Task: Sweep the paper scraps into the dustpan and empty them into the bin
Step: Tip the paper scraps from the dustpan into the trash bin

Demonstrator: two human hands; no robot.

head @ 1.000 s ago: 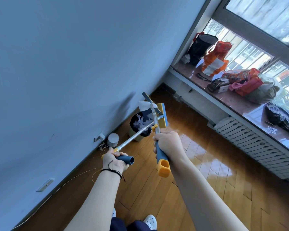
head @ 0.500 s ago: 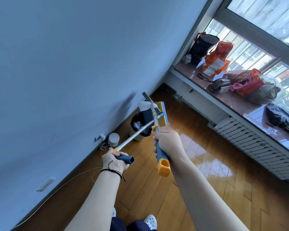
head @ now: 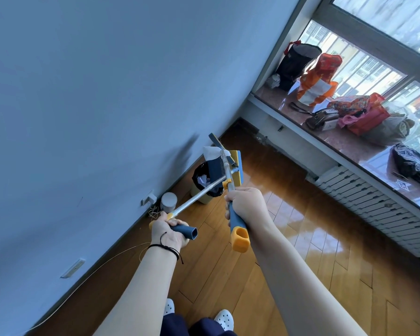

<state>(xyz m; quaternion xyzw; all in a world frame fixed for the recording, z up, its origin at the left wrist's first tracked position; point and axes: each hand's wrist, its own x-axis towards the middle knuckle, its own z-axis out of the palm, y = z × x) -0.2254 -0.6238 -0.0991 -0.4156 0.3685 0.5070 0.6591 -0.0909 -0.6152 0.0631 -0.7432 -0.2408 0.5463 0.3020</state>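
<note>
My left hand (head: pixel 169 230) grips the blue end of a metal pole that runs up to a yellow-and-blue broom head (head: pixel 237 169). In my right hand (head: pixel 244 206) is a blue-and-yellow handle whose pole crosses over the first and reaches a blue dustpan (head: pixel 215 167) with comb teeth. Both tool heads hang above a black-lined bin (head: pixel 199 190) by the wall. A white paper scrap (head: pixel 211 152) sits at the dustpan's upper edge. More white scraps (head: pixel 202 181) lie inside the bin.
A white cylinder (head: pixel 169 201), a wall socket (head: pixel 148 199) and tangled cables sit left of the bin. A thin wire (head: pixel 102 263) trails along the skirting. A radiator (head: pixel 374 204) runs under a windowsill (head: pixel 344 139) loaded with bags. My white shoes (head: pixel 224 320) stand on the wooden floor.
Both hands keep their grip with the tool heads over the bin. White scraps have appeared in the bin since a second ago.
</note>
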